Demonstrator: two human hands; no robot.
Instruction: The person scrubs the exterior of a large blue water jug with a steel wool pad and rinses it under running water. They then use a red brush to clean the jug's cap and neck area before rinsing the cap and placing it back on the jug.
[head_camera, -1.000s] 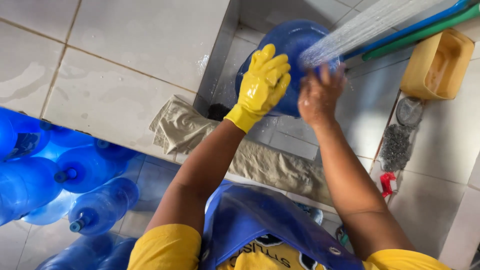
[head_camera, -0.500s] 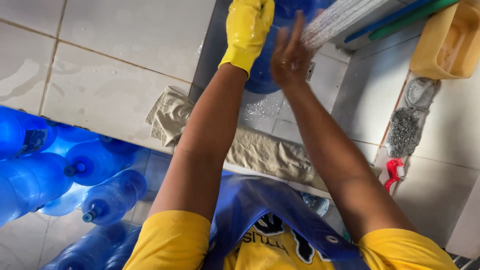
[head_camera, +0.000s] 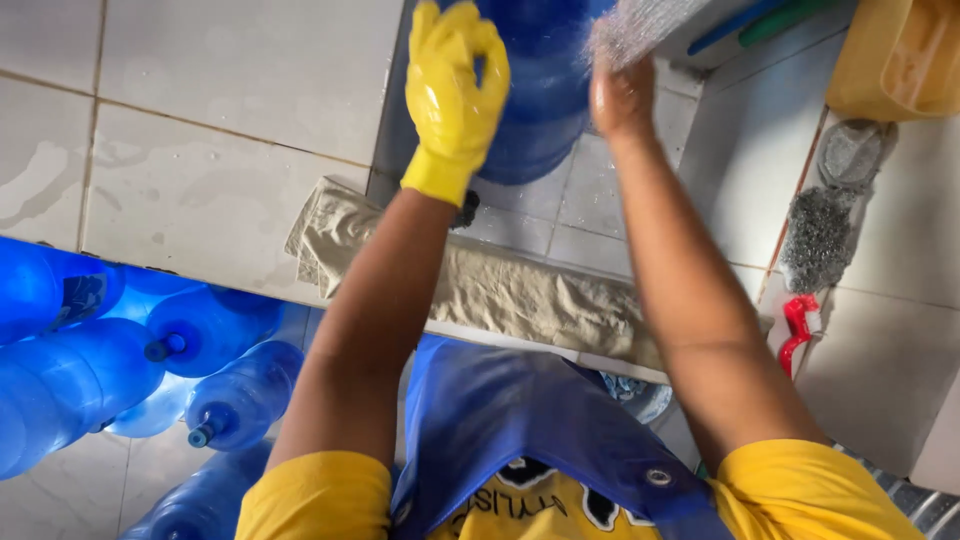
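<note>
A large blue water jug lies in a tiled wash basin at the top of the view. My left hand, in a yellow rubber glove, is curled against the jug's left side. My right hand is bare and presses on the jug's right side under a stream of spraying water. Both forearms reach up from my yellow sleeves over a blue apron.
A beige wet cloth drapes over the basin's front edge. Several blue jugs lie on the floor at the left. At the right are a yellow tub, steel wool scrubbers and a red-handled brush.
The view has tilted so the jug and both hands sit higher in the picture. My right hand has shifted onto the jug's right side under the spray.
</note>
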